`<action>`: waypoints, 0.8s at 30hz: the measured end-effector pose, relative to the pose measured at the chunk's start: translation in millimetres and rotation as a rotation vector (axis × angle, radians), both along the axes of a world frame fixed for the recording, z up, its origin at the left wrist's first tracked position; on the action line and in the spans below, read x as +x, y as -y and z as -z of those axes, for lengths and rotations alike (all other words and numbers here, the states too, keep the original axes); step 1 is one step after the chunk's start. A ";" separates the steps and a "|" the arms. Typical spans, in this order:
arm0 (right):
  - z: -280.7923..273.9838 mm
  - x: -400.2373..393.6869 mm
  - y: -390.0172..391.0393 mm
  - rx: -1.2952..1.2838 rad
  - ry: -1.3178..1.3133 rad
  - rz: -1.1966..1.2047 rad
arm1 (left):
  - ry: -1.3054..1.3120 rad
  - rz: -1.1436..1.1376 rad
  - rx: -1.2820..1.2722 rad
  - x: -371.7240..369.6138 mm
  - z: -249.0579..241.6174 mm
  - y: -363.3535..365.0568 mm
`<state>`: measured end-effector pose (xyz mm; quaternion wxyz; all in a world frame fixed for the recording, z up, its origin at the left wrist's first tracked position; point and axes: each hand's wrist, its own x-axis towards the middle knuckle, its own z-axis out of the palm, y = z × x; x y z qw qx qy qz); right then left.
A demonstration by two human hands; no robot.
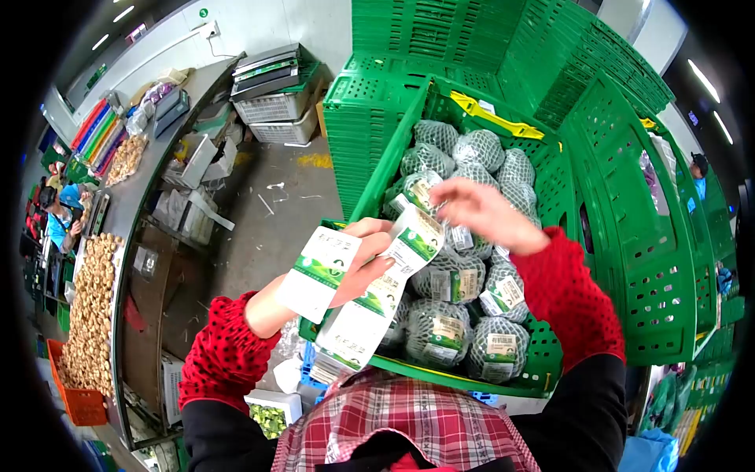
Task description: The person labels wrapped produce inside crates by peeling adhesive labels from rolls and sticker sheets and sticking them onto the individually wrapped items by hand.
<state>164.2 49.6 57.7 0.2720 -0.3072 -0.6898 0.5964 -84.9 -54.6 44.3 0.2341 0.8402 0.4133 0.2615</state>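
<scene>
My left hand (358,263) is closed on a folded strip of printed labels (358,318), white with green bands, which hangs over the front edge of the green crate (464,376). Round produce in white foam netting (480,149) fills this crate; its kind is hidden by the netting. Several front pieces, such as one netted piece (438,334), carry labels. Over the pieces, my right hand (487,214) reaches leftward with fingers stretched and somewhat apart, close to a labelled piece (421,189) and the strip's upper end. Nothing shows in its fingers.
Green crates (425,35) are stacked behind, with more crates (653,228) on the right. Along the left runs a long table (169,130) bearing a heap of small brownish produce (96,307). Grey crates (279,118) stand beyond the floor. A person in blue (59,224) is at far left.
</scene>
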 end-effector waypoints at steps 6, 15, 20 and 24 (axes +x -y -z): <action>9.4 -8.1 74.2 0.053 -0.074 0.005 | 0.232 0.099 0.040 23.3 -4.6 10.2; 3.6 79.5 -60.0 0.153 0.060 0.620 | 0.359 -0.225 -0.449 27.8 16.1 8.6; 87.9 92.6 -104.8 0.061 0.349 0.730 | 0.378 -0.246 -0.452 28.5 20.9 -0.3; 98.2 87.4 -108.5 0.322 0.822 0.736 | 0.360 -0.225 -0.219 29.0 28.7 -2.4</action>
